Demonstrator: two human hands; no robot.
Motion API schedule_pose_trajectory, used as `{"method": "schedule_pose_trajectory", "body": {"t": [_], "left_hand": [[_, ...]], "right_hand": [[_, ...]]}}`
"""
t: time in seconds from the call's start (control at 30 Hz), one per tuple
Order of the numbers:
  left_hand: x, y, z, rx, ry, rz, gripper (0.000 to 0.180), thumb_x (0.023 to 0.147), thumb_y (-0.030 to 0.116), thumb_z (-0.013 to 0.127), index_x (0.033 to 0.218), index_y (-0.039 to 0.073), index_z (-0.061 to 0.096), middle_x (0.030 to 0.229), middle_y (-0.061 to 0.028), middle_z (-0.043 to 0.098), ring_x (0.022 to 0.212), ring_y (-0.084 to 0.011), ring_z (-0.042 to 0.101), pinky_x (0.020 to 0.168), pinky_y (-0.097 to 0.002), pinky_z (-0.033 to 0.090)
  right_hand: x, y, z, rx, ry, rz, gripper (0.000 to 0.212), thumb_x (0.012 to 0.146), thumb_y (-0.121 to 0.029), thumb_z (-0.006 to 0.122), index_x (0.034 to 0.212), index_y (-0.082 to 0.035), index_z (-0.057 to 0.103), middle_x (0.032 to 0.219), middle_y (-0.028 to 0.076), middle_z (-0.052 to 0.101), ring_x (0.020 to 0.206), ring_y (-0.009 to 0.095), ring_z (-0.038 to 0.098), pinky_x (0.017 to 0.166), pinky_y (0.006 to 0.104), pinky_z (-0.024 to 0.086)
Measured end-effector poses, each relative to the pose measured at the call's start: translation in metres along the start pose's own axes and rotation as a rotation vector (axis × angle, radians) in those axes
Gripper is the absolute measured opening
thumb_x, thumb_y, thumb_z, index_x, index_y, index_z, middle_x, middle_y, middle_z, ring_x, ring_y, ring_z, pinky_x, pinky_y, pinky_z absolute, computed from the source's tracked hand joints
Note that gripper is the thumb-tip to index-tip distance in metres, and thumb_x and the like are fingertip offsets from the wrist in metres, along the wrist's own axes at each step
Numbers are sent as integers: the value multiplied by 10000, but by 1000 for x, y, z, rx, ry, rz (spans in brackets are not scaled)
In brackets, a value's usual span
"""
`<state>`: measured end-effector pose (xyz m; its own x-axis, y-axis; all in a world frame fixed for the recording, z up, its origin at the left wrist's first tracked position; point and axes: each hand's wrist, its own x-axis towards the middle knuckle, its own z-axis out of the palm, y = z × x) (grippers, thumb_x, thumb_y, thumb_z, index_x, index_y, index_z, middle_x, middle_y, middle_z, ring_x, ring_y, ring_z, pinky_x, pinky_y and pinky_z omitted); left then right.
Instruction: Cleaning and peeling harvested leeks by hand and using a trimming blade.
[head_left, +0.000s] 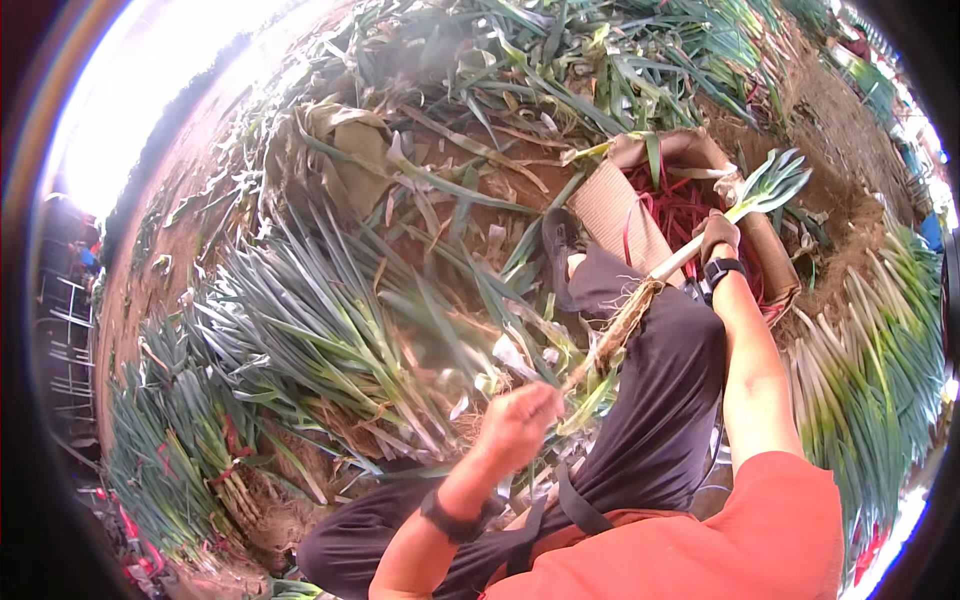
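Note:
My right hand (718,236), in a dark glove, is wrapped round the shaft of a leek (680,260). The leek lies slantwise over my knee, its short green top up to the right and its root end down to the left. Brownish root strands (622,330) trail from that end toward my left hand (522,422). Bare and closed, the left hand is at the lower end of those strands. What its fingers grip is hidden. Under the leek, a cardboard box (625,205) holds a tangle of red strips (672,208).
Leeks with long leaves (300,320) lie heaped to my left, beside bundled ones (190,440). At the right is a row of leeks with pale shafts (850,360). Leaf trimmings (560,70) cover the ground ahead, near a crumpled drab sack (345,150).

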<state>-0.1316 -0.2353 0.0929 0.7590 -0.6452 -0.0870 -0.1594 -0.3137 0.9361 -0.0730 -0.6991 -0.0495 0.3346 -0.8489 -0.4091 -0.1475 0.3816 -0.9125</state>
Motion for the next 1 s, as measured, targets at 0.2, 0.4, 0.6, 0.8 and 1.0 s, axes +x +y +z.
{"method": "schedule_pose_trajectory", "body": {"t": [0.2, 0.4, 0.6, 0.8, 1.0], "left_hand": [[-57, -4, -61, -85, -86, -336, 152, 839, 95, 517, 779, -20, 596, 708, -85, 605, 632, -176, 558, 605, -260, 444], [6, -57, -43, 584, -113, -78, 484, 827, 223, 604, 1236, 14, 451, 1229, -201, 472, 901, -243, 592, 833, -344, 456], [110, -53, 52, -101, -88, -116, 692, 819, 200, 646, 1377, 96, 251, 1128, -174, 525, 722, -198, 609, 721, -348, 495], [80, -35, 56, 210, -208, -132, 325, 916, 309, 465, 789, 23, 554, 599, -141, 523, 573, -307, 566, 513, -397, 426], [-11, -15, 16, 253, -132, 185, 276, 871, 215, 503, 659, 40, 486, 633, -180, 554, 595, -364, 568, 521, -433, 445]], "right_hand": [[20, -14, -13, -360, -58, -39, 105, 855, -160, 458, 789, -103, 516, 604, 41, 532, 590, 193, 558, 552, 327, 465], [-27, -25, 16, 145, 49, 77, 128, 863, -161, 494, 775, -68, 507, 547, 45, 477, 468, 192, 481, 488, 321, 437], [-44, -35, 18, 86, 10, 67, 165, 884, -197, 497, 771, -77, 495, 563, 29, 472, 462, 177, 467, 468, 303, 418], [-33, -17, 17, 9, 44, 98, 198, 869, -165, 470, 698, -72, 503, 535, 58, 489, 479, 194, 513, 480, 353, 428], [23, -7, -16, -112, -4, 21, 116, 843, -158, 535, 743, -104, 509, 574, 32, 509, 471, 193, 485, 434, 328, 426]]}}
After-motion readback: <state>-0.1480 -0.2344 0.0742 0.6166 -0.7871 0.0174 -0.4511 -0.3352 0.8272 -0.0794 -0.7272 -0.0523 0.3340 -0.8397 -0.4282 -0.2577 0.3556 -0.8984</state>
